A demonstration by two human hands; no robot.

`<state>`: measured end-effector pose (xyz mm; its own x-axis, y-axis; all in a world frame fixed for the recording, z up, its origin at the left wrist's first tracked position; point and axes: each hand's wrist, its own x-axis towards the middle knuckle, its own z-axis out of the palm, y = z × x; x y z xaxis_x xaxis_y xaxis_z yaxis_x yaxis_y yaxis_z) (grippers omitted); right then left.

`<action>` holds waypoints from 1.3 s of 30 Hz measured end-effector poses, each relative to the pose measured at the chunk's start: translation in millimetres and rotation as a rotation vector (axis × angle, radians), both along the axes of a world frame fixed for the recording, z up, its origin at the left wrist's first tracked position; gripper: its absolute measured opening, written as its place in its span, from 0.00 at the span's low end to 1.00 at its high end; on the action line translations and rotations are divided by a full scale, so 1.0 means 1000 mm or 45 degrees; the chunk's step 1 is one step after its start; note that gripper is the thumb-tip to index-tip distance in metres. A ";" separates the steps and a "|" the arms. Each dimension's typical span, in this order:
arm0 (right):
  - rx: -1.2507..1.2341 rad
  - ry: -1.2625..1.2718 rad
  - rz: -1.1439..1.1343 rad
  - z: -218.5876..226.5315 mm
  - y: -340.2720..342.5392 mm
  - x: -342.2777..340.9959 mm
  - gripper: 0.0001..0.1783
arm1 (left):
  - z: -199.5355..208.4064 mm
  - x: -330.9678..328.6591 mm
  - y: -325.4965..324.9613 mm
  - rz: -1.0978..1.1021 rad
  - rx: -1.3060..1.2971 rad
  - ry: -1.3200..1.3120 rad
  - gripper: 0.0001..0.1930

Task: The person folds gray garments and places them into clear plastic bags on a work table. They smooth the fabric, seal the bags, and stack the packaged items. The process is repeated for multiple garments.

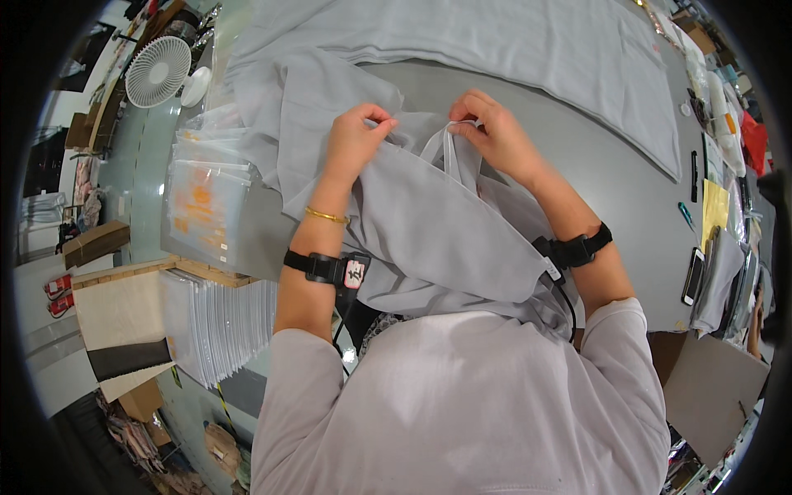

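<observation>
A person in a pale grey long-sleeved top stands over a grey work table point(615, 177), and everything else is placed from that table. At its near edge, bunched against the person's body, lies a light grey, soft fabric garment point(429, 223). The left hand point(356, 140) is curled shut on a fold of this cloth, thumb and fingertips pinched together on the fabric at the top of the bunch. The right hand point(495, 132) sits just beside it, its fingers closed narrowly on a thin white edge or strap of the same garment, lifting it slightly off the heap. The two hands are near each other, not touching.

A thin gold bangle point(327, 216) circles the left wrist, and below it a black strap with a small device point(330, 267) wraps the forearm; a matching black strap point(577, 247) wraps the right forearm.

Across the far side of the table a second large sheet of light grey fabric point(528, 49) lies spread flat. At the table's left edge sits a stack of clear plastic bags with orange print point(202, 202), and nearer the person a fanned pile of clear bags point(219, 326). Beyond the table's far-left corner stands a small white fan point(158, 72). Along the right edge lie a dark phone point(693, 276) and a yellow sheet of paper point(714, 206).
</observation>
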<state>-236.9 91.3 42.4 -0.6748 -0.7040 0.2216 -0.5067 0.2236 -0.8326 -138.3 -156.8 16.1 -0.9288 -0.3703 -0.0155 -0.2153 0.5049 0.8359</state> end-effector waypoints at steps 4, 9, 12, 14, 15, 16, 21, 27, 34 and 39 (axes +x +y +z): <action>-0.036 -0.254 0.009 0.001 0.017 -0.006 0.05 | -0.018 -0.010 -0.018 0.098 0.428 0.137 0.06; 0.034 -0.138 -0.070 0.001 0.041 0.005 0.03 | -0.026 -0.011 -0.018 0.143 0.129 0.144 0.09; 0.146 0.082 -0.052 0.012 0.035 0.004 0.04 | -0.008 -0.006 0.001 0.088 -0.265 0.215 0.08; 0.183 0.448 0.007 0.019 0.020 -0.003 0.05 | 0.008 -0.002 0.017 0.017 -0.519 0.321 0.07; 0.058 0.641 0.078 0.023 0.010 -0.008 0.04 | 0.016 0.000 0.025 -0.034 -0.638 0.384 0.07; 0.001 0.786 0.147 0.026 -0.002 -0.015 0.05 | 0.022 0.002 0.031 -0.129 -0.764 0.508 0.06; 0.015 0.938 0.458 0.027 -0.045 -0.032 0.05 | 0.052 0.018 0.040 -0.230 -0.906 0.251 0.06; 0.103 0.539 0.120 0.065 0.027 -0.054 0.09 | 0.131 0.106 -0.024 -0.553 -1.075 0.304 0.19; 0.160 0.555 -0.246 0.134 0.125 -0.088 0.12 | 0.206 0.167 -0.090 -0.743 -1.177 -0.071 0.15; 0.157 1.008 -0.408 0.280 0.170 -0.079 0.09 | 0.324 0.166 -0.111 -0.495 -1.931 0.683 0.15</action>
